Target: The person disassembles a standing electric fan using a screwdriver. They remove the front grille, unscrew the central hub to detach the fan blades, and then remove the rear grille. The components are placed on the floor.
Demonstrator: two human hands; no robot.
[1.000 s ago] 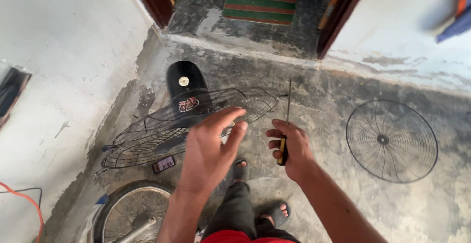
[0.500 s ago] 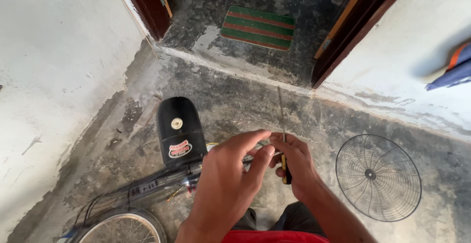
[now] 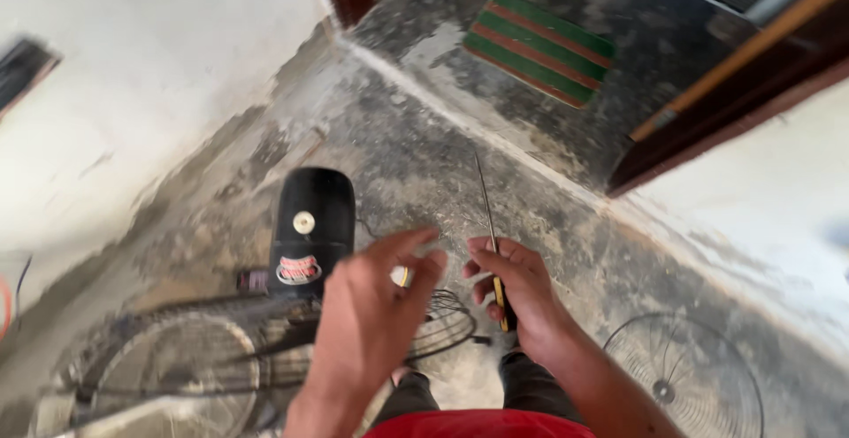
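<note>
My right hand (image 3: 517, 292) grips a screwdriver (image 3: 492, 242) with a yellow and black handle, its long thin shaft pointing up and away. My left hand (image 3: 371, 319) hovers beside it with fingers spread, holding nothing, over the black fan motor housing (image 3: 311, 226) and the wire rear fan guard (image 3: 433, 323) that lie on the concrete floor. The left hand hides part of the guard and the motor's front. The picture is blurred by motion.
A loose round wire fan guard (image 3: 685, 385) lies on the floor at the lower right. A bicycle wheel (image 3: 159, 376) is at the lower left. A green and red striped doormat (image 3: 539, 47) lies in the doorway ahead, between dark door frames. White walls stand left and right.
The view has swung and tilted, so the doormat and loose guard sit further right. My left hand's fingers have come apart from my right hand. The screwdriver stays in my right hand.
</note>
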